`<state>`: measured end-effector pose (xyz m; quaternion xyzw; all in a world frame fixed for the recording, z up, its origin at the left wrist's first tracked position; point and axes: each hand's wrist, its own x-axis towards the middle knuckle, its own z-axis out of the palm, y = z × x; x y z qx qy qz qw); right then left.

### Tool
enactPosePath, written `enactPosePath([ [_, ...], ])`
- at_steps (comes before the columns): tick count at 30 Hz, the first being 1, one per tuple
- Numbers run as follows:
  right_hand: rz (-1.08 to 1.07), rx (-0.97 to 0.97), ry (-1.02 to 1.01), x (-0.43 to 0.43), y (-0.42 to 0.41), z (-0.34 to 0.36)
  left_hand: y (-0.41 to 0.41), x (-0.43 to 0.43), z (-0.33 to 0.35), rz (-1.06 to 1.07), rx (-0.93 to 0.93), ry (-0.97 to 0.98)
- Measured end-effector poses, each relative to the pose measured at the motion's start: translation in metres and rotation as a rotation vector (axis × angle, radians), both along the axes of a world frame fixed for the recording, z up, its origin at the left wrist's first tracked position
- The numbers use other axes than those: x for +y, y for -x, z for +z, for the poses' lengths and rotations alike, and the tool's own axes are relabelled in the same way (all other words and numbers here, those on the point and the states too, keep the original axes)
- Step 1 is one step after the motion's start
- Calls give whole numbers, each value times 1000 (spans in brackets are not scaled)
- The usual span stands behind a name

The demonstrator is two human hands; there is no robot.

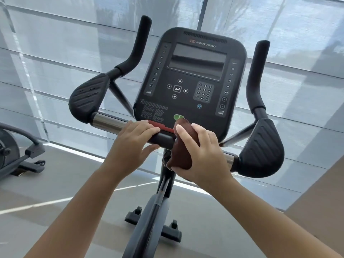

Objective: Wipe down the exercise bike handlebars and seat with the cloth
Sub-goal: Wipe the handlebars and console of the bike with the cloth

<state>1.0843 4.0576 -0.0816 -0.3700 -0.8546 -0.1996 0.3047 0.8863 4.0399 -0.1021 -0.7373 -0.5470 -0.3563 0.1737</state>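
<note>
While both hands work at the middle of the handlebar [109,121], one exercise bike [160,211] fills the view, carrying one console [191,79], two upright horn grips and two ribbed elbow pads: the left pad [89,97] at 9 o'clock from the console, the right pad [260,148] at 4 o'clock. One dark brown cloth [181,146] is in sight. The right hand [204,151] is curled around it, fingers over its top and thumb beneath, pressing it against the crossbar just below the console's lower edge. The left hand [135,138] lies immediately at 9 o'clock from the cloth, wrapped around the black centre section of the bar, fingers over the top and thumb underneath, nearly touching the cloth. At 9 o'clock from the hands, part of a second machine [16,155] stands on the floor [55,192]. The seat is out of view.
</note>
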Motion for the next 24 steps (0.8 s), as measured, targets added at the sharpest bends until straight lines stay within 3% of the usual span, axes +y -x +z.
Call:
enactPosePath([
  [3,57,25,359,10,8,21,5,0,0,-28,8,-5],
  [5,69,8,477,15,10,27,6,0,2,-40,-14,-5],
  [9,36,75,327,7,18,17,14,0,2,-70,-76,8],
  [12,-7,-18,221,6,44,12,26,0,1,7,-31,9],
  [17,18,-39,347,12,75,17,44,-4,-2,58,-23,10],
  [24,-6,-44,254,13,68,15,66,-8,-1,41,-68,-19],
])
